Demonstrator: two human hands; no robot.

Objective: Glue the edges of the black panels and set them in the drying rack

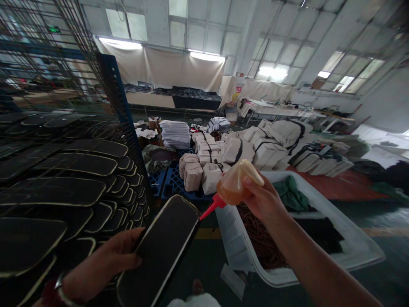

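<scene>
My left hand (111,260) grips a long black panel (162,247) by its left edge, thumb on top. The panel has rounded corners and a pale line along its rim. In my right hand (258,196) is a squeeze bottle (236,187), partly full of amber liquid, tilted down to the left. Its red nozzle (212,207) meets the panel's rim near the far right corner; whether it touches cannot be made out. My fingers press into the bottle's soft, dented wall.
At left a metal rack (119,102) holds several similar black panels (79,164). A white plastic bin (271,277) with brown cord-like material and dark green cloth stands right. Beyond are wrapped bundles (211,155) on a blue pallet (174,183) and a paper stack (175,133).
</scene>
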